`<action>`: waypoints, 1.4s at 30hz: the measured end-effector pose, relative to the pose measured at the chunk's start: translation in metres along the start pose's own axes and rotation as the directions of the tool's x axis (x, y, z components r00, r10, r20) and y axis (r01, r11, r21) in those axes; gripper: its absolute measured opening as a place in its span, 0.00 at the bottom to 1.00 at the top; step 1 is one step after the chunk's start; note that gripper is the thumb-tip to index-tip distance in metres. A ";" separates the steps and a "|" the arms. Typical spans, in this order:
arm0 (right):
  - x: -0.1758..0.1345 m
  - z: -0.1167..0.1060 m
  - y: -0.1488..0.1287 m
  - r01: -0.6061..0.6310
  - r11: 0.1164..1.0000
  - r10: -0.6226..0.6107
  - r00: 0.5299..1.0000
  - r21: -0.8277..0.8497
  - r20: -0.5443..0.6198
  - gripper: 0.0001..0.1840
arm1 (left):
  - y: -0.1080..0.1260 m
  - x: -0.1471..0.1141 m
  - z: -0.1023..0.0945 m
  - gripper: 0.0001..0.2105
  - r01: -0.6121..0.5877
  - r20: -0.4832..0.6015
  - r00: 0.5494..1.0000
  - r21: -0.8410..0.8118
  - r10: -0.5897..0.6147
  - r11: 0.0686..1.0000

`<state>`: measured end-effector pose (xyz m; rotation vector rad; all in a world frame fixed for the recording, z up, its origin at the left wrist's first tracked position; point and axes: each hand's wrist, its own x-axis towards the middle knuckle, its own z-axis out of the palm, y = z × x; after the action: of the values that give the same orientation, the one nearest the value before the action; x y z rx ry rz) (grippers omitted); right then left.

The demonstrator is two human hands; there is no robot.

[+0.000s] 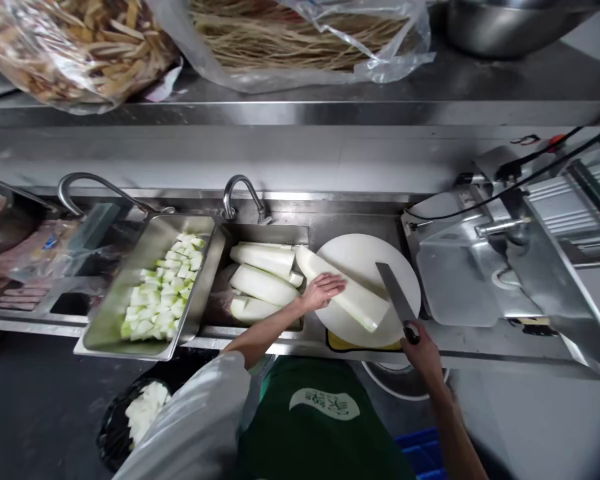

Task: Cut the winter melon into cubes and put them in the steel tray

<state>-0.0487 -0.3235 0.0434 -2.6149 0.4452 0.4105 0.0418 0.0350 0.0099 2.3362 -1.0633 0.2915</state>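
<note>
A long, pale, peeled piece of winter melon (pixel 363 300) lies slantwise across a round white cutting board (pixel 405 277), its far end reaching past the board's left edge. My left hand (pixel 325 291) rests over its upper half, fingers together, gripping it from above. My right hand (pixel 423 350) is closed round the dark handle of a kitchen knife (pixel 396 293) at the board's right side. The blade points away from me and sits apart from the melon's near end. Several more peeled melon pieces (pixel 260 283) fill the sink beside the board.
A deep steel pan (pixel 107 293) of pale green cubes straddles the counter at left. Two faucets (pixel 243 190) rise behind. A slicing machine (pixel 510 247) stands at right. Overhead, a steel shelf (pixel 305 112) carries bagged dry goods. Below are a bowl (pixel 400 383) and a black-lined bin (pixel 113 427).
</note>
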 end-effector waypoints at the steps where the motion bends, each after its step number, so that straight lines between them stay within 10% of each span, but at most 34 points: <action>1: 0.000 -0.007 0.012 0.013 0.999 -0.012 1.000 0.049 -0.020 0.35 | 0.001 0.004 0.014 0.23 -0.010 0.050 0.999 0.003 0.010 1.000; 7: -0.008 -0.028 0.053 -0.008 0.980 0.014 0.999 0.201 -0.030 0.38 | 0.007 -0.006 0.039 0.22 0.049 0.227 0.973 -0.087 -0.028 0.995; 12: 0.011 -0.031 0.044 0.070 0.975 -0.094 0.990 0.210 0.106 0.35 | 0.010 -0.018 0.017 0.18 0.288 -0.047 0.953 -0.178 -0.301 0.941; 14: 0.024 -0.030 0.038 0.099 0.972 -0.134 0.978 0.213 0.157 0.33 | 0.005 -0.019 0.011 0.13 0.487 -0.250 0.811 -0.214 -0.529 0.847; 18: 0.046 -0.028 0.034 0.114 0.978 -0.152 0.963 0.174 0.224 0.29 | -0.017 -0.007 0.005 0.24 0.686 -0.314 0.334 -0.566 -0.889 0.457; 21: 0.055 -0.026 0.034 0.143 0.979 -0.175 0.956 0.145 0.237 0.27 | -0.038 0.015 0.001 0.31 0.626 -0.086 0.219 -0.752 -0.972 0.208; 33: 0.062 -0.027 -0.002 0.250 0.916 -0.178 0.954 -0.313 0.241 0.19 | -0.023 0.050 0.024 0.28 0.641 0.075 0.343 -0.747 -0.936 0.175; 38: 0.060 -0.044 -0.032 0.299 0.869 -0.201 0.941 -0.394 0.272 0.20 | -0.010 0.047 0.022 0.19 0.718 -0.318 0.386 -0.486 -0.866 0.499; 42: 0.049 -0.044 -0.070 0.482 0.799 -0.357 0.861 -0.359 0.362 0.18 | -0.006 0.042 0.012 0.14 0.646 -0.462 0.613 -0.173 -0.641 0.743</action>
<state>0.0312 -0.2971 0.0901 -2.9031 -0.3816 0.7809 0.0737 0.0047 0.0146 2.2860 0.0688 0.5670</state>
